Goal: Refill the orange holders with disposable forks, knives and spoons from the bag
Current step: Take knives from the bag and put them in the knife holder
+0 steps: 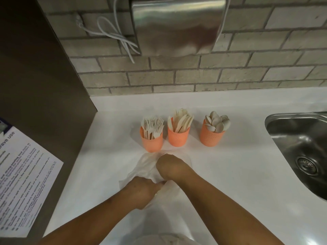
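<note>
Three orange holders stand in a row on the white counter (pixel 230 174). The left holder (pixel 151 141) has forks, the middle holder (pixel 177 137) has knives, the right holder (pixel 210 137) has spoons. A clear plastic bag (pixel 143 167) lies in front of them, crumpled. My left hand (pixel 141 190) pinches the bag's plastic near its opening. My right hand (pixel 169 166) is bent down at the wrist with its fingers hidden in the bag; what they hold cannot be seen.
A steel sink (pixel 300 151) is set into the counter at the right. A steel dispenser (pixel 177 23) and white cables (pixel 113 32) hang on the brick wall. A dark panel with a printed notice (pixel 26 183) borders the counter at left.
</note>
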`<state>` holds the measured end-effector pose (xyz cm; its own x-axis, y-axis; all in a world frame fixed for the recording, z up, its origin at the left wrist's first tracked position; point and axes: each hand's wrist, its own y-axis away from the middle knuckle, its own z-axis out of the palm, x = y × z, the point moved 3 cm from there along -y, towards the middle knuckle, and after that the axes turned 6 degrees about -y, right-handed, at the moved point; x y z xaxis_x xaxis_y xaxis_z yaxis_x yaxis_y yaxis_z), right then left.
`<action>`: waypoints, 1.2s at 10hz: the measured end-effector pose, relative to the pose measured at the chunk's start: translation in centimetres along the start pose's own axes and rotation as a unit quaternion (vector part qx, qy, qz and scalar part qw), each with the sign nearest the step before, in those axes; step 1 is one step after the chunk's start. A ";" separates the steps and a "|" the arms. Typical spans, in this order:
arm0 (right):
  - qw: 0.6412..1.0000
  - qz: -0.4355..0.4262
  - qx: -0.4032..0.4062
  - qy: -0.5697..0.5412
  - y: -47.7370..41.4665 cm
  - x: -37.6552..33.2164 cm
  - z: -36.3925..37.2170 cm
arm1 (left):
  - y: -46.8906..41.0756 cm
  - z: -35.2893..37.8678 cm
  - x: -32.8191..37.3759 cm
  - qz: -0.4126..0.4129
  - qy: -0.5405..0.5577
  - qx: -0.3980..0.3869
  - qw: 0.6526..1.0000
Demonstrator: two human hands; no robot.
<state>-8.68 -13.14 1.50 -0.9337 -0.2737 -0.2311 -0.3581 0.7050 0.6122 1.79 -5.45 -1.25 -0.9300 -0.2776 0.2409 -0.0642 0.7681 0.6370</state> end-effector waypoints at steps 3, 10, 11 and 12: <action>0.997 -0.043 -0.058 0.029 2.7 0.5 -5.7 | -0.8 -0.4 0.8 0.004 0.054 0.005 0.999; 0.911 0.018 -0.077 -0.405 5.3 12.5 -1.4 | 0.4 -6.6 -2.8 0.174 0.084 -0.044 0.980; 0.907 -0.004 -0.064 -0.416 5.5 12.6 -2.3 | 0.1 -6.5 -3.1 0.150 -0.033 -0.013 0.988; 0.891 -0.047 -0.031 -0.451 5.6 12.7 -3.1 | -0.7 -6.1 -3.0 0.107 -0.062 0.049 0.991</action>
<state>-22.49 -14.72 4.38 -0.5333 0.3270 -0.7801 -0.4601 0.6617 0.5919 6.81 -8.64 2.09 -0.9630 -0.0348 0.2673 0.1094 0.8560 0.5053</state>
